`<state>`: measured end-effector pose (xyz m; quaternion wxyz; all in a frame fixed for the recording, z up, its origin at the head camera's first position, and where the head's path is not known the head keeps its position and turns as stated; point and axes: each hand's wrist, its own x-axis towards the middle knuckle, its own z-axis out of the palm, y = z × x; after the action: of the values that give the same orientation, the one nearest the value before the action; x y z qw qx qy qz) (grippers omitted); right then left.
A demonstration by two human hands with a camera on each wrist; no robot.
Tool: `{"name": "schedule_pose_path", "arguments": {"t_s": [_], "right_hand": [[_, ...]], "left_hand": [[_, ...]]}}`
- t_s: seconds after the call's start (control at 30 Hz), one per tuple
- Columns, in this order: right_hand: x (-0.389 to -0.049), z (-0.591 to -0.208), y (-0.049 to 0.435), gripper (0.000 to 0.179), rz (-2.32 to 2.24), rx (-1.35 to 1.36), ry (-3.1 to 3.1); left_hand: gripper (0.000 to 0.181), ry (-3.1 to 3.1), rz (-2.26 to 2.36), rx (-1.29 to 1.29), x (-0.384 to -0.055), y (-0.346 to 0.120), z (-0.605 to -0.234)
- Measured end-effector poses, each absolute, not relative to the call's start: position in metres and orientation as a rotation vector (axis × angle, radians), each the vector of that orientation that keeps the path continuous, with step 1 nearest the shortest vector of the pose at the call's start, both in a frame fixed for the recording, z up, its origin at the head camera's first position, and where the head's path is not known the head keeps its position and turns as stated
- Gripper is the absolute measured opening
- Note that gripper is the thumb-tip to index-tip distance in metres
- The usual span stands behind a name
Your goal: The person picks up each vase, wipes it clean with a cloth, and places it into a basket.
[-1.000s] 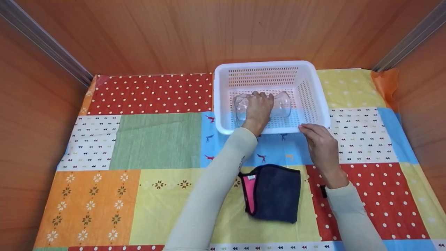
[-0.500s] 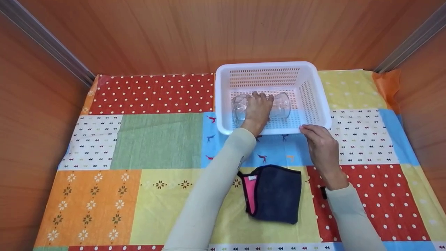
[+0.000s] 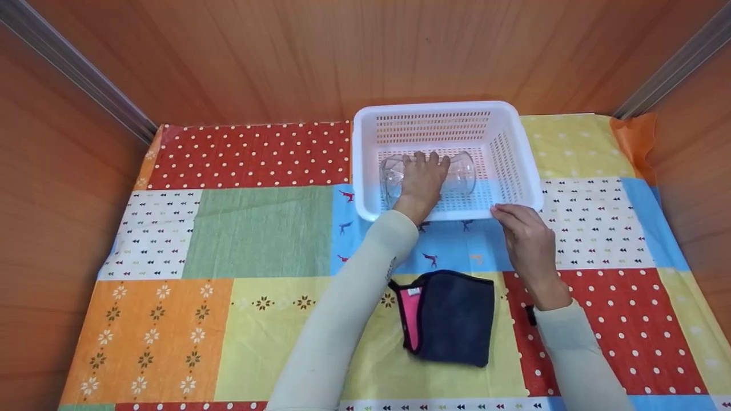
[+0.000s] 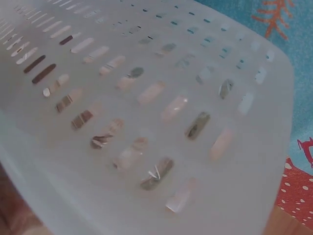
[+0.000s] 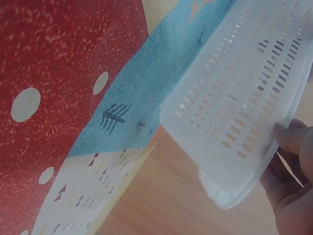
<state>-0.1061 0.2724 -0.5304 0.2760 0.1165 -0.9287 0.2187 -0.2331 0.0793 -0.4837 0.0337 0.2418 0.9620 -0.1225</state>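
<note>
A clear glass vase (image 3: 460, 174), waisted with a flared right end, lies on its side in the white perforated basket (image 3: 437, 106). Over its middle curl the fingers of my left hand (image 3: 422, 181), which grips it from above and hides part of the glass. My right hand (image 3: 524, 237) pinches the basket's front rim near the right corner. The right wrist view shows the thumb and fingers of that right hand (image 5: 293, 171) on the rim of the basket (image 5: 215, 142). In the left wrist view, the perforated basket wall (image 4: 161, 117) fills most of the picture.
A folded dark navy fabric item (image 3: 455, 319) with pink lining lies in front of the basket, between my forearms. Beneath everything spreads a patchwork tablecloth (image 3: 262, 234). A wooden panel (image 3: 365, 57) stands close behind the basket, with more panels at both sides.
</note>
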Motion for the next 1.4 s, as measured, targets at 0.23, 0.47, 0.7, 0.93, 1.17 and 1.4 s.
{"name": "schedule_pose_path", "arguments": {"t_s": [0.23,0.47,0.7,0.93,1.17,1.4], "right_hand": [[-0.107,-0.532,0.276,0.037,0.549,0.362,-2.464],[-0.106,-0.534,0.28,0.047,0.511,0.402,-2.453],[-0.107,-0.534,0.283,0.051,0.472,0.454,-2.452],[-0.107,-0.535,0.285,0.05,0.476,0.482,-2.452],[-0.107,-0.533,0.284,0.047,0.48,0.472,-2.481],[-0.107,-0.532,0.287,0.049,0.457,0.494,-2.482]], "left_hand": [[0.063,2.984,-0.103,0.779,-0.23,0.071,-0.482],[0.054,3.017,-0.123,0.802,-0.226,0.064,-0.477],[0.052,3.033,-0.113,0.804,-0.223,0.057,-0.476],[0.053,3.033,-0.101,0.823,-0.219,0.051,-0.479],[0.052,3.034,0.024,0.837,-0.214,0.042,-0.475],[0.055,3.12,0.144,0.873,-0.203,0.022,-0.462]]}}
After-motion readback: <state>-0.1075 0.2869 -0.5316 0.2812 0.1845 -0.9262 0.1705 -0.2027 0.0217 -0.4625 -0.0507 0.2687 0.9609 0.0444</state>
